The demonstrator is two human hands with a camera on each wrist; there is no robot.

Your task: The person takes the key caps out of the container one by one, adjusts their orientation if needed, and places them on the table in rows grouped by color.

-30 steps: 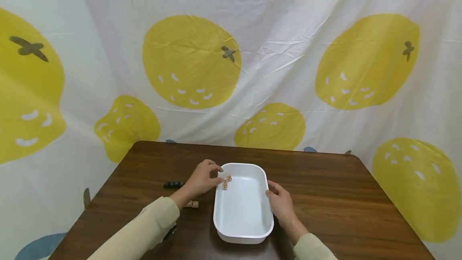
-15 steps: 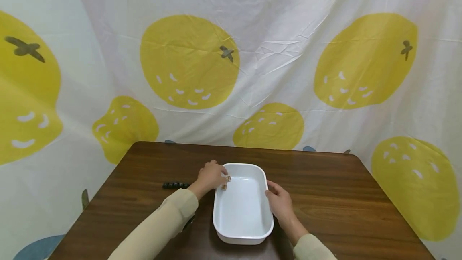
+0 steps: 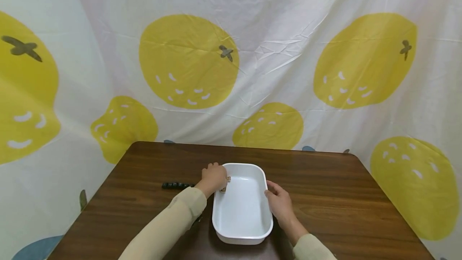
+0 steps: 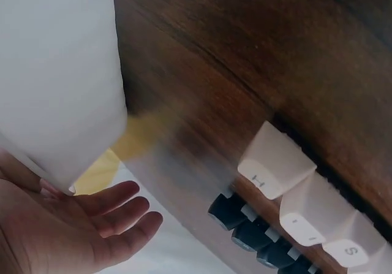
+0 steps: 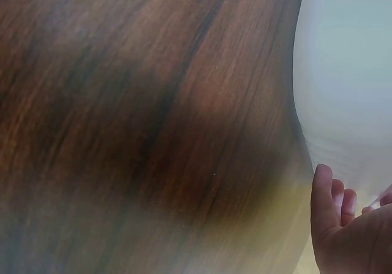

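Note:
A white rectangular tray (image 3: 242, 212) stands on the brown table. My left hand (image 3: 213, 177) reaches over its left rim near the far corner, beside small tan keycaps (image 3: 228, 179) inside. In the left wrist view, three fingers (image 4: 125, 219) extend outside the tray wall; the other fingertips are mostly hidden behind it, and I cannot tell whether they pinch a keycap. My right hand (image 3: 280, 202) grips the tray's right side, thumb at the rim and fingers along the outer wall. Black keycaps (image 3: 177, 185) lie in a row left of the tray.
In the left wrist view, white lettered keycaps (image 4: 278, 160) line up beside the black row; my left sleeve (image 3: 169, 220) covers them in the head view. Behind the table's far edge hangs a curtain (image 3: 267, 71) printed with lemons.
My left hand has moved right and over the tray's rim, now hiding part of the tan keycaps. The left sleeve has come to cover the pale row on the table. My right hand stays put.

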